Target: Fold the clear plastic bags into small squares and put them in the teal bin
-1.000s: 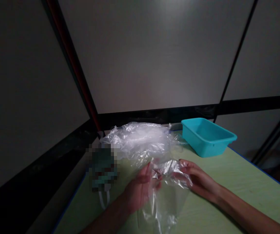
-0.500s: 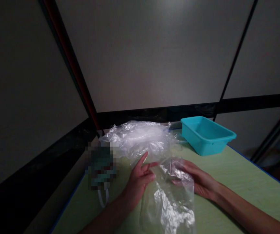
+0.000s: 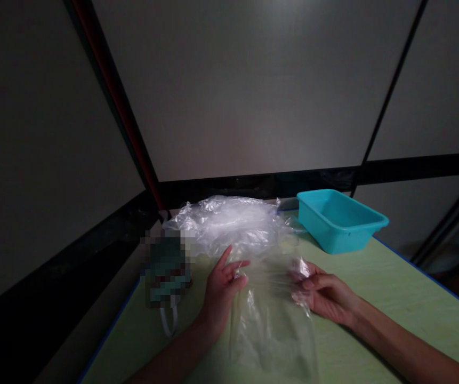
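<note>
A clear plastic bag [image 3: 271,314] is stretched between my two hands above the green table [image 3: 377,314]. My left hand [image 3: 225,285] pinches its left edge between thumb and a finger, with the index finger pointing away from it. On the right edge, my right hand [image 3: 325,290] grips the film with thumb and fingers, some of them seen through the plastic. The lower part of the bag hangs toward me and runs out of the bottom of the view. Just beyond my hands lies a heap of clear plastic bags [image 3: 229,221].
A turquoise basin [image 3: 341,229] stands at the back right of the table. At the left edge is a blurred-out dark green object [image 3: 168,272] with a white strap [image 3: 169,319]. Pale panels with dark trim [image 3: 253,96] rise behind the table.
My hands have moved slightly apart, pulling the upper part of the bag flatter and tauter. My right thumb now presses on the film. The basin and the heap stay in place.
</note>
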`<state>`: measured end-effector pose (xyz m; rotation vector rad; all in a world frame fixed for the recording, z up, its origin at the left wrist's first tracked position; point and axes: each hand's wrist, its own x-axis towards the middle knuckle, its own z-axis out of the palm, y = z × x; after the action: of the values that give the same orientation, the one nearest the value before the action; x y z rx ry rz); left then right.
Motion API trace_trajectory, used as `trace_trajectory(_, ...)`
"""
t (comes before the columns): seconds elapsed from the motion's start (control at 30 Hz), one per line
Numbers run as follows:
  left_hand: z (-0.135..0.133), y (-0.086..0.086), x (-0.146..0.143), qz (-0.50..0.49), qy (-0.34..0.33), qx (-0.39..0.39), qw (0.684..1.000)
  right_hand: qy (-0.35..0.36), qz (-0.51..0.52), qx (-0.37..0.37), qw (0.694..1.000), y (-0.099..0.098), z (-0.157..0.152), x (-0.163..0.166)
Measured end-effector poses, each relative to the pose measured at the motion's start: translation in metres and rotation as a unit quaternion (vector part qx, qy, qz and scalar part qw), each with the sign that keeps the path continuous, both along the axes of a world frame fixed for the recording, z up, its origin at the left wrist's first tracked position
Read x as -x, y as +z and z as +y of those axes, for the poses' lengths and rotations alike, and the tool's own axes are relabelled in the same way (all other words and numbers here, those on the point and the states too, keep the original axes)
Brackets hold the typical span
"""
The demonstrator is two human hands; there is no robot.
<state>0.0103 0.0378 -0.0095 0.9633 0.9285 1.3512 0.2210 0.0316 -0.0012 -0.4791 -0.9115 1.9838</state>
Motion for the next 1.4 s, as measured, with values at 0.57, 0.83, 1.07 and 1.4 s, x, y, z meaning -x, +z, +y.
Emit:
trace_trajectory(0.57,0.005,0.0,0.005,0.096,0.105,-0.03,0.989,-0.28,-0.253,-0.073,0.923,-0.008,0.02,-0.012)
trace_trajectory(0.83,0.007,-0.004,0.006,0.117,0.109,-0.03,0.987,-0.368,-0.394,-0.225,0.812,-0.006,0.033,-0.031)
trace_trajectory(1.07,0.007,-0.006,0.006,0.126,0.115,-0.025,0.985,-0.379,-0.473,-0.297,0.738,-0.007,0.035,-0.042)
trace_trajectory(1.4,0.006,-0.005,0.006,0.104,0.124,-0.031,0.986,-0.365,-0.51,-0.363,0.689,-0.007,0.032,-0.04)
